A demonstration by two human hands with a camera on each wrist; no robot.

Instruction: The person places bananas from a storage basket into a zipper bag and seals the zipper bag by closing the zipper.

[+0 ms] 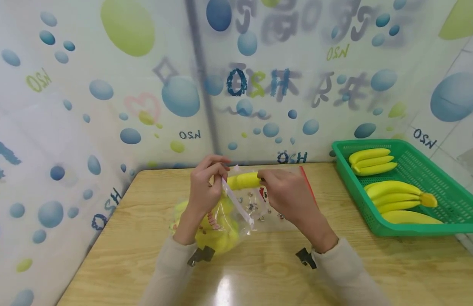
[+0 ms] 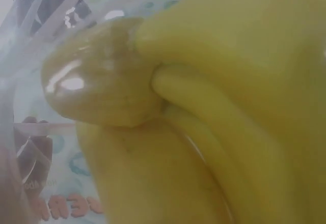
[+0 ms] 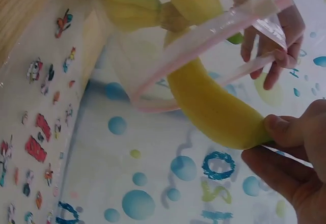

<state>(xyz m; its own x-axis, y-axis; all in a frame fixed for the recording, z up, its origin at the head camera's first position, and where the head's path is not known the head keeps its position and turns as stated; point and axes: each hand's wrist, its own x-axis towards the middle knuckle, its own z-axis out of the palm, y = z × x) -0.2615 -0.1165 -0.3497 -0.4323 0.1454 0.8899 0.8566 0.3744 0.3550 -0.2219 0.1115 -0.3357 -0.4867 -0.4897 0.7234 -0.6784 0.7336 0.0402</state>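
My left hand (image 1: 206, 185) holds the rim of a clear plastic zip bag (image 1: 239, 204) at its mouth. Yellow bananas (image 2: 244, 81) fill the bag and press against the plastic in the left wrist view. A single banana (image 3: 216, 104) passes through the bag's open mouth, partly inside and partly out. Thumb and fingers of my right hand (image 1: 291, 193) pinch its outer end. In the right wrist view the bag's pale pink zip strip (image 3: 178, 71) loops around the banana, and left-hand fingers (image 3: 280, 56) grip the far side of that rim.
Flat on the wooden table (image 1: 118, 255) lies another clear bag (image 1: 290, 223) with a red strip and small printed figures. To the right stands a green plastic basket (image 1: 412, 229) containing bunches of bananas (image 1: 397, 193). A bubble-patterned sheet (image 1: 236, 123) rises behind the table.
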